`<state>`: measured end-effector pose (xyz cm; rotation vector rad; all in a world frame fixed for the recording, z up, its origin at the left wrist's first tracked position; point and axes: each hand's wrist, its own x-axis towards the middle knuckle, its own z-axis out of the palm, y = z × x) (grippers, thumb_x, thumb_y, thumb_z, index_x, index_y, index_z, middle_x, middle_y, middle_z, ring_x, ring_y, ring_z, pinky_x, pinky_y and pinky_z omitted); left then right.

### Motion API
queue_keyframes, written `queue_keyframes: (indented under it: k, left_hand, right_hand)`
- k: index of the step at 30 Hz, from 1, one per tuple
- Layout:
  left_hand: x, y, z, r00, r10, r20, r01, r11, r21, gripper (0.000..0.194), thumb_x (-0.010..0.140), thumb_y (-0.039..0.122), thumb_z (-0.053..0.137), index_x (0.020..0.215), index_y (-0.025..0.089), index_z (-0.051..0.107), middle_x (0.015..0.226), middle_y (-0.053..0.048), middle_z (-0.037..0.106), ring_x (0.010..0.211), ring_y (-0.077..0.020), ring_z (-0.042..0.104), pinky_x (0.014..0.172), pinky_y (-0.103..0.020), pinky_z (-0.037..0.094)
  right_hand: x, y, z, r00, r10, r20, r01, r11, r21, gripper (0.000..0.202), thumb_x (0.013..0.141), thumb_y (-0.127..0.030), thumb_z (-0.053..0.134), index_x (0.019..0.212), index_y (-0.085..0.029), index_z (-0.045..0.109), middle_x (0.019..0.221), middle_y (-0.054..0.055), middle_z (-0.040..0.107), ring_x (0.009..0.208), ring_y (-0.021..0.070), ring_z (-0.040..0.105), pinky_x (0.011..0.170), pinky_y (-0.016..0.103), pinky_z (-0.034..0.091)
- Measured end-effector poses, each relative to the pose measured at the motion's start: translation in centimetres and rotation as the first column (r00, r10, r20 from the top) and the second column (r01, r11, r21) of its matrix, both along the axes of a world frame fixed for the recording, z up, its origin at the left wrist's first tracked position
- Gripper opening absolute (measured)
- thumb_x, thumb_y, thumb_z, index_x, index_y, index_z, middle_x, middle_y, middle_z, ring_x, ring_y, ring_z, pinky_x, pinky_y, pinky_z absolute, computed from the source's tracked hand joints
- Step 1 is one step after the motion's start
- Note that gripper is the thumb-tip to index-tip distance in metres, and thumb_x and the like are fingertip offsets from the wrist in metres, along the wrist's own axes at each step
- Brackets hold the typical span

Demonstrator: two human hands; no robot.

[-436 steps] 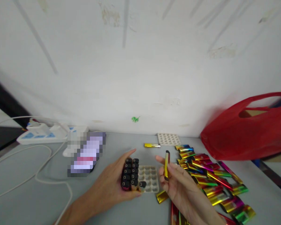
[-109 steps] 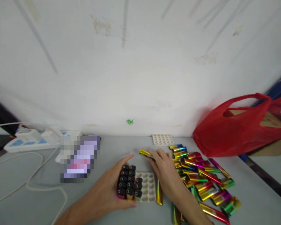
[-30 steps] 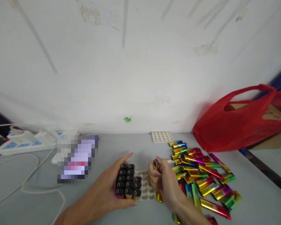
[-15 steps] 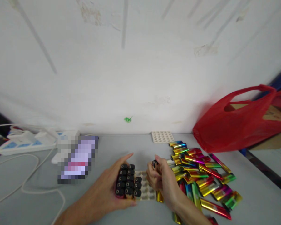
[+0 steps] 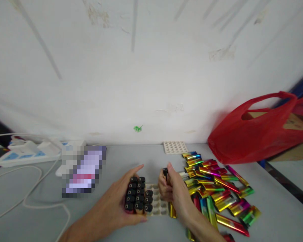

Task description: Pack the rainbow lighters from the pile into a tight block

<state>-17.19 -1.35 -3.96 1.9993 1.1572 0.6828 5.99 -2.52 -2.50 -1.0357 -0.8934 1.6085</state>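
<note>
The left hand (image 5: 116,201) cups upright, slim black-topped sticks (image 5: 138,192) in the off-white gridded tray (image 5: 156,203), likely steadying them; the right hand (image 5: 175,191) clenches a mostly hidden black-tipped stick (image 5: 165,171) beside them.

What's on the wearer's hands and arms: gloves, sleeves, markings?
Left hand and right hand are ungloved; both forearms are bare to the frame edge. No watch, bracelet, ring or marking shows, though some fingers are hidden.

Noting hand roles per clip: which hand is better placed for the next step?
Probably the right hand: it holds a black-topped piece near the tray's unfilled cells and the loose pieces; the left hand cups the standing pieces.
</note>
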Motion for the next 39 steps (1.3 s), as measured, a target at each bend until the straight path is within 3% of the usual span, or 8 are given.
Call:
queue_keyframes:
  k: [4,6,8,11,20,28,33,39]
  left_hand:
    - [0.0,0.0,0.2,1.000,-0.007,-0.001,0.007,1.000,-0.003,0.128,0.062,0.023,0.104,0.169,0.040,0.034,0.145,-0.006,0.068,0.121,-0.0352,0.073,0.114,-0.050,0.057]
    - [0.0,0.0,0.3,1.000,-0.007,-0.005,0.007,1.000,-0.014,0.128,0.062,0.022,0.104,0.169,0.039,0.035,0.144,-0.006,0.068,0.121,-0.0352,0.073,0.113,-0.050,0.058]
    - [0.0,0.0,0.3,1.000,-0.006,-0.009,0.006,1.000,-0.023,0.127,0.063,0.022,0.103,0.169,0.039,0.035,0.144,-0.006,0.068,0.122,-0.0358,0.073,0.112,-0.050,0.058]
    - [-0.1,0.0,-0.1,1.000,0.009,0.000,-0.009,1.000,-0.012,0.127,0.061,0.025,0.104,0.168,0.037,0.037,0.146,-0.007,0.067,0.124,-0.0372,0.072,0.114,-0.052,0.057]
    - [-0.2,0.1,-0.3,1.000,-0.001,0.014,0.001,1.000,-0.011,0.126,0.062,0.023,0.103,0.168,0.037,0.036,0.153,-0.009,0.064,0.135,-0.0392,0.067,0.120,-0.056,0.053]
    - [-0.1,0.2,-0.3,1.000,0.003,0.024,-0.004,1.000,0.016,0.126,0.061,0.024,0.104,0.167,0.039,0.038,0.150,-0.008,0.067,0.131,-0.0394,0.070,0.117,-0.055,0.056]
    - [-0.1,0.1,-0.3,1.000,0.000,0.018,0.000,1.000,0.017,0.126,0.062,0.021,0.104,0.167,0.039,0.038,0.152,-0.007,0.066,0.133,-0.0379,0.069,0.120,-0.054,0.054]
    - [-0.2,0.1,-0.2,1.000,-0.007,0.021,0.007,1.000,0.006,0.126,0.064,0.019,0.102,0.169,0.039,0.036,0.155,-0.007,0.063,0.139,-0.0387,0.065,0.125,-0.056,0.049]
  right_hand:
    - [0.1,-0.6,0.9,0.994,-0.035,0.102,0.017,0.986,0.167,0.050,0.107,-0.073,0.051,0.092,-0.025,0.053,0.071,-0.007,0.045,0.059,0.0133,0.037,0.055,0.026,0.032]
    - [0.1,-0.9,1.3,0.972,-0.070,0.223,0.007,0.962,0.273,0.042,0.112,-0.063,0.051,0.097,-0.025,0.057,0.083,-0.003,0.055,0.074,0.0163,0.051,0.070,0.028,0.043]
    - [0.2,-1.0,1.5,0.946,-0.105,0.306,-0.005,0.940,0.340,0.035,0.113,-0.057,0.053,0.102,-0.025,0.064,0.094,0.000,0.060,0.091,0.0192,0.057,0.084,0.030,0.045]
    - [0.4,-0.9,1.7,0.937,-0.129,0.324,0.000,0.929,0.370,0.030,0.112,-0.052,0.058,0.106,-0.024,0.068,0.101,0.001,0.063,0.098,0.0210,0.057,0.089,0.031,0.045]
    - [0.2,-0.9,2.1,0.921,-0.098,0.377,-0.053,0.927,0.371,0.027,0.107,-0.045,0.069,0.103,-0.020,0.074,0.086,-0.001,0.066,0.081,0.0188,0.059,0.075,0.029,0.047]
    - [1.6,-1.0,3.5,0.731,-0.141,0.667,-0.284,0.827,0.486,0.015,0.109,-0.032,0.068,0.100,-0.023,0.075,0.094,0.000,0.074,0.090,0.0198,0.069,0.084,0.030,0.047]
    - [2.1,-1.0,3.2,0.696,-0.152,0.702,-0.379,0.752,0.539,0.011,0.110,-0.030,0.067,0.105,-0.023,0.073,0.100,0.001,0.071,0.095,0.0202,0.068,0.085,0.030,0.046]
    - [2.2,-1.0,3.3,0.683,-0.131,0.719,-0.408,0.747,0.524,0.013,0.111,-0.032,0.066,0.106,-0.024,0.073,0.100,0.001,0.070,0.096,0.0203,0.067,0.084,0.032,0.045]
